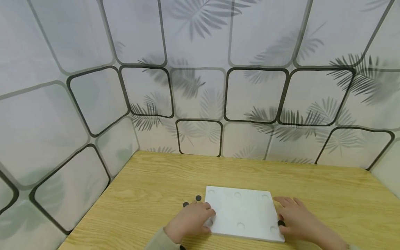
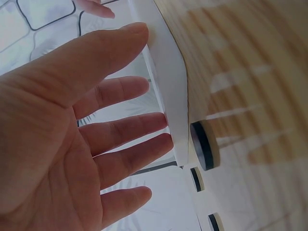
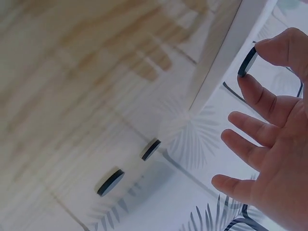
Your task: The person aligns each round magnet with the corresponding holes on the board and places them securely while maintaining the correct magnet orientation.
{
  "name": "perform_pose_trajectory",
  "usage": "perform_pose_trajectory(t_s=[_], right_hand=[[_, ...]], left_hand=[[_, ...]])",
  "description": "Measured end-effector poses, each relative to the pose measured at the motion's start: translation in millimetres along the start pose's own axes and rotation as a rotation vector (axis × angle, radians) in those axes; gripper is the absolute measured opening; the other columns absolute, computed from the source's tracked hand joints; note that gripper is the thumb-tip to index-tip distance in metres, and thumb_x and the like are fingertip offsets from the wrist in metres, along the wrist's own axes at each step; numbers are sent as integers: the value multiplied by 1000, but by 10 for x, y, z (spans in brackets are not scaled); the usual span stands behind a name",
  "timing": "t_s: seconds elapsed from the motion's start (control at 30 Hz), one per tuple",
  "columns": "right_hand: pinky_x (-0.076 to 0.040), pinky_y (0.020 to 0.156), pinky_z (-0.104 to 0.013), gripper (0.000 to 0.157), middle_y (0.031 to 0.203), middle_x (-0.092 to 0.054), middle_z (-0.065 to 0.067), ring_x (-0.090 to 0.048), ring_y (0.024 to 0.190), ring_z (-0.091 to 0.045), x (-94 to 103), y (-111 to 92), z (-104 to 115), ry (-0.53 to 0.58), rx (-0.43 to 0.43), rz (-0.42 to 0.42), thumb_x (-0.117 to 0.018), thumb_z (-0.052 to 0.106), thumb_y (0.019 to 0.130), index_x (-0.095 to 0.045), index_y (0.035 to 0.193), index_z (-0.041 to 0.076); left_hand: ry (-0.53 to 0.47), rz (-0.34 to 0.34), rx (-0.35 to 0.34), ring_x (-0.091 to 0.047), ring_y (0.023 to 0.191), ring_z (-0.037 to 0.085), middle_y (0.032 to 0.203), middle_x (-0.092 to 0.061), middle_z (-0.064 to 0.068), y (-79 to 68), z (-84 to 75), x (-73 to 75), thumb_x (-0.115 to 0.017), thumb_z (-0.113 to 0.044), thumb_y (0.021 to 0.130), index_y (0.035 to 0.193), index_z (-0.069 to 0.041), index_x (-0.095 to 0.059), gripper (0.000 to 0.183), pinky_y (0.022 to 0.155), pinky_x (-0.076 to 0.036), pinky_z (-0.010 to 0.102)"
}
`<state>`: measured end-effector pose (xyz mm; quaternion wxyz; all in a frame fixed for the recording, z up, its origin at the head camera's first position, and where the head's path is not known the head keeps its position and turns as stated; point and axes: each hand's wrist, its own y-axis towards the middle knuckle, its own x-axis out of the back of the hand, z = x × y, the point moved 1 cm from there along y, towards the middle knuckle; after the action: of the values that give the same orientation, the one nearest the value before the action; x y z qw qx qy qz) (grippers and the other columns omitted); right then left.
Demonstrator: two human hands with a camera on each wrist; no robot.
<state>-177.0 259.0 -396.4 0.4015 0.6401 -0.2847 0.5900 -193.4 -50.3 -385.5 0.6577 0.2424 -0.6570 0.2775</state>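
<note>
Pale grey wall covering (image 1: 47,118) with rounded squares and dark fronds, at far left and running on behind the wood-grained desk (image 1: 137,194). Next, a beige sleeve (image 1: 160,240), with one dark disc (image 1: 182,247) peeping out beside it at the bottom edge. Farther back on the desk, two small black discs (image 1: 198,198), just beyond the left hand (image 1: 192,218): fingers spread and nearly straight, thumb and fingertips at the left edge of the white board (image 1: 250,211). Flat on the desk between both hands, with shallow round marks across its top. Just at its right edge, a pinched disc (image 1: 281,223), black, between thumb and forefinger of the right hand (image 1: 297,218), other fingers loosely apart. Nearby in the right wrist view, two more discs (image 3: 110,182) on the desk.
</note>
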Motion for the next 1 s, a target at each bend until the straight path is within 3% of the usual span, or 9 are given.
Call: perform_pose_trajectory(t_s=[0.2, 0.83, 1.0], right_hand=[[-26, 83, -66, 32, 115, -51, -16, -43, 106, -35, 24, 60, 46, 33, -22, 54, -70, 20, 60, -39, 56, 22], [-25, 82, -67, 28, 117, -49, -17, -42, 109, -36, 22, 208, 167, 82, 51, 86, -69, 18, 62, -42, 56, 22], [-23, 83, -68, 28, 119, -48, -17, -39, 112, -36, 26, 262, 213, 109, 32, 151, -69, 17, 63, -42, 56, 21]], left_hand=[[-1, 14, 6, -47, 76, 4, 87, -51, -11, 7, 4, 3, -70, -41, 71, 98, -21, -61, 35, 78, -43, 25], [14, -15, -11, -46, 75, 2, 85, -52, -12, -1, 9, -14, -70, -41, 70, 97, -21, -62, 34, 72, -43, 24], [19, -28, -22, -45, 74, 2, 83, -51, -12, -9, 15, -27, -71, -40, 70, 96, -21, -62, 34, 72, -42, 24]])
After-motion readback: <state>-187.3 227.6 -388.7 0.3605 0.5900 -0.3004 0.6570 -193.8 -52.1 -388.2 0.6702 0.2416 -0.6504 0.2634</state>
